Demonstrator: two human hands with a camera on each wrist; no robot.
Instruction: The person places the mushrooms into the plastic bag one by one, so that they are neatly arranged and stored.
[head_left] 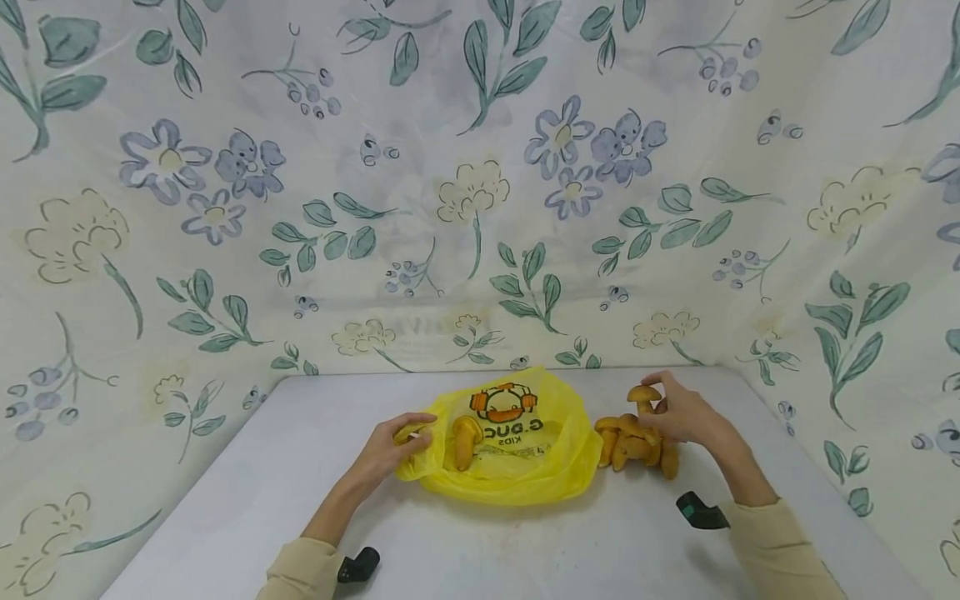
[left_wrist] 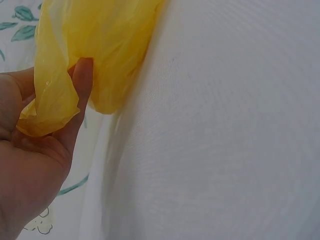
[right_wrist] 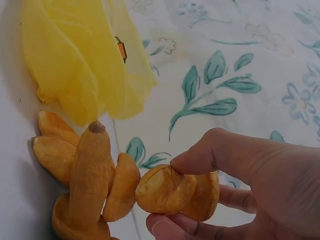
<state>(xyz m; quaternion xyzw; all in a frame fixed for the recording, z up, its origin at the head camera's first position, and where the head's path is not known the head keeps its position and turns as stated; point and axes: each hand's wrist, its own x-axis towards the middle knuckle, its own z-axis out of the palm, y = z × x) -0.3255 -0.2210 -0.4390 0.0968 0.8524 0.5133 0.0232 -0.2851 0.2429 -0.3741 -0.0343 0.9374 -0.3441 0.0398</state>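
A yellow plastic bag (head_left: 570,467) with a printed cartoon lies on the table, its mouth spread. My left hand (head_left: 397,448) grips the bag's left edge; in the left wrist view the bag's film (left_wrist: 52,107) runs between thumb and fingers. One brown mushroom (head_left: 467,442) rests at the bag's left part. Right of the bag my right hand (head_left: 684,413) pinches another mushroom (head_left: 643,395), cap up, above a pile of mushrooms (head_left: 633,442). In the right wrist view thumb and fingers hold that mushroom (right_wrist: 165,192) by its stem. The hand partly hides the pile.
The white table (head_left: 517,550) reaches back to a floral cloth (head_left: 420,250) hung behind it. A black wrist device (head_left: 360,567) sits at the left sleeve, another black device (head_left: 701,511) at the right sleeve. The pile stands close against the bag's right side.
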